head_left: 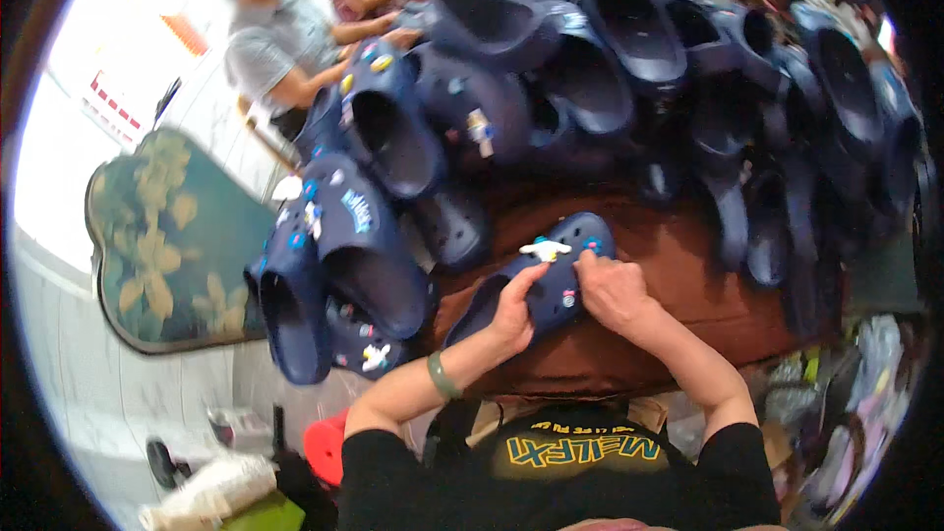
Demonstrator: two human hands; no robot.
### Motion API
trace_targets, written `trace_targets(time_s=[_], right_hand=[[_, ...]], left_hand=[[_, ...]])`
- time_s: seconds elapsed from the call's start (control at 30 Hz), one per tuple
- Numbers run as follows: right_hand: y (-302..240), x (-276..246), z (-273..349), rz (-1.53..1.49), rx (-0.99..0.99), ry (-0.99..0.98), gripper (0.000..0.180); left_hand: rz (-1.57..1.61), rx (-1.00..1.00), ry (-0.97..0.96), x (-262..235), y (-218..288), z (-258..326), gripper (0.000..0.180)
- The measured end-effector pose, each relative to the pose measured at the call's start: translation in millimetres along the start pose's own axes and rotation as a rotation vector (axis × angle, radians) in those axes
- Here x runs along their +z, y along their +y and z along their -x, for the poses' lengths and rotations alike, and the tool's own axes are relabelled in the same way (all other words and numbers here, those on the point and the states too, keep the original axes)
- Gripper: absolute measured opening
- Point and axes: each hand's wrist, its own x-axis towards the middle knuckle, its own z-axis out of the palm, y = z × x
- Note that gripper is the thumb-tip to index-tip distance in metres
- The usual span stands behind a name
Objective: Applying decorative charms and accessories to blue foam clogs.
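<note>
A dark blue clog with holes in its upper lies before me, toe pointing away to the right. My left hand grips its near left side, thumb on top beside a white figure-shaped shoe charm. My right hand is curled over the toe area, its fingertips pinched at a small blue shoe charm. A pink and white charm sits on the upper between my hands. What lies under my right fingers is partly hidden.
Piled dark blue clogs surround the brown-covered work surface on its left, far and right sides. A green floral-patterned board and a red stool are at left. Another person works at the far left. Plastic bags lie at right.
</note>
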Motion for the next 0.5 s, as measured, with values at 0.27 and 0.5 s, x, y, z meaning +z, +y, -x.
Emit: trace_targets(time_s=[0.27,0.5], right_hand=[[14.3,-14.0,14.4,-0.325,-0.041,0.095,0.018],[23.8,-2.8,28.1,-0.471,-0.117,0.412,0.018]], left_hand=[[-0.073,0.038,0.012,8.0,5.4,11.7,0.039],[0.007,-0.014,-0.124,5.1,2.7,14.8,0.035]])
